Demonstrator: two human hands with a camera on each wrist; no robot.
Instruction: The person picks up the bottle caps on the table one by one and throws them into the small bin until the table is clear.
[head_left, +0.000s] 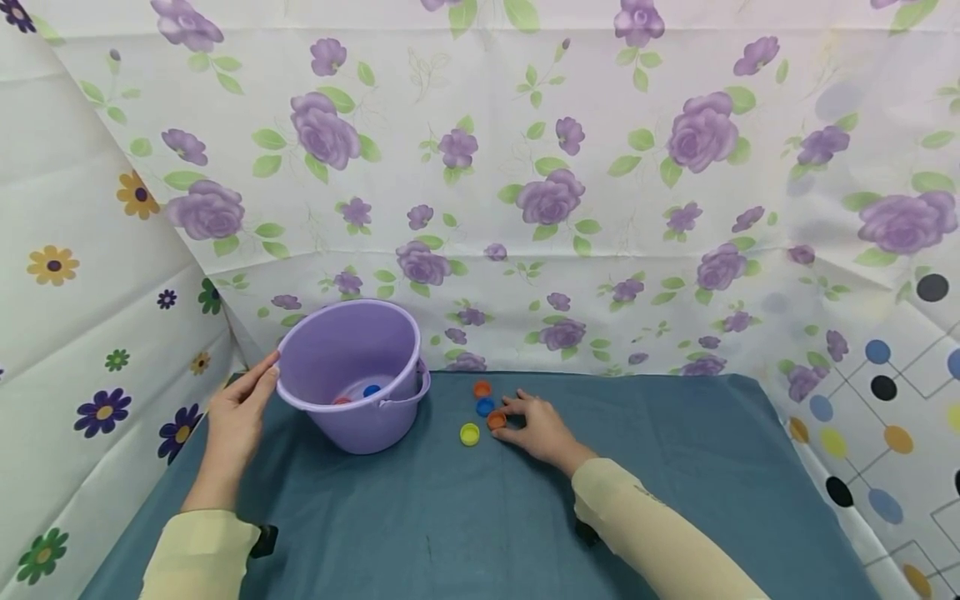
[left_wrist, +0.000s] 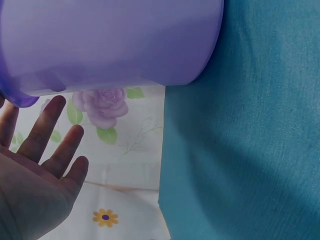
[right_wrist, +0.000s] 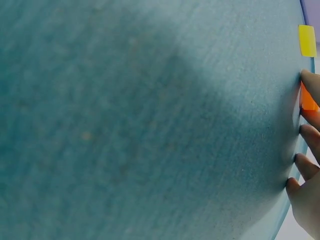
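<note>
A purple bucket [head_left: 405,417] stands on the left of the cloth, its handle hanging on the right side. My left hand [head_left: 236,417] pinches its left rim between thumb and fingers; in the left wrist view the other fingers [left_wrist: 47,125] spread below the rim. Inside lie a blue bottle cap [head_left: 372,390] and a reddish one [head_left: 342,400]. To the bucket's right, my right hand [head_left: 542,429] pinches an orange bottle cap [head_left: 497,420] at the cloth, between thumb and index finger. Close by are a blue cap [head_left: 485,407], another orange cap [head_left: 482,389] and a yellow cap [head_left: 469,434].
A blue-green cloth [head_left: 420,525] covers the table. Behind it hangs a white sheet [head_left: 480,200] with purple flowers. Patterned sheets also close off the left and right sides, and the bucket stands near the back left corner.
</note>
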